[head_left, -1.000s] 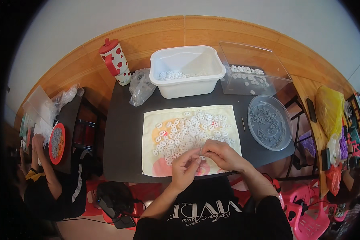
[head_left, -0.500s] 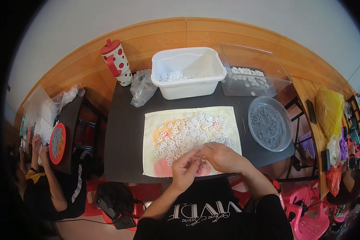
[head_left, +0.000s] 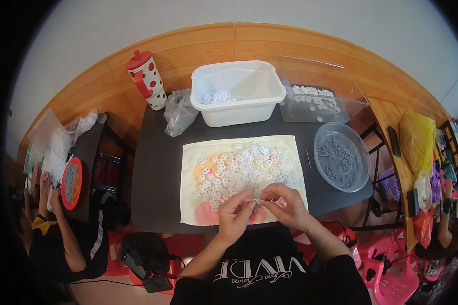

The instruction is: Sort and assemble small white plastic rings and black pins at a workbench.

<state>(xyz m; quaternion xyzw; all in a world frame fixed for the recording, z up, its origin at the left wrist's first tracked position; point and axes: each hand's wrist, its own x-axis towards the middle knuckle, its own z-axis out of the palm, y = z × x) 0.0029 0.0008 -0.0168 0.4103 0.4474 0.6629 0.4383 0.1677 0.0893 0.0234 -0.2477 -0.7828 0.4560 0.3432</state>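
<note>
Your left hand (head_left: 235,216) and right hand (head_left: 285,205) meet at the cloth's (head_left: 193,213) 6 o'clock edge, fingertips pressed together, pinching one small white ring (head_left: 258,201) between them. The cloth is soft, pale, rectangular, and strewn with flat oval plastic rings (head_left: 239,170). At 12 o'clock stands a glossy white tub (head_left: 239,109); at 3 o'clock a round clear dish (head_left: 341,157) of small grey bits; at 11 o'clock a crinkled plastic bag (head_left: 178,112) and a dotted cup (head_left: 147,79).
</note>
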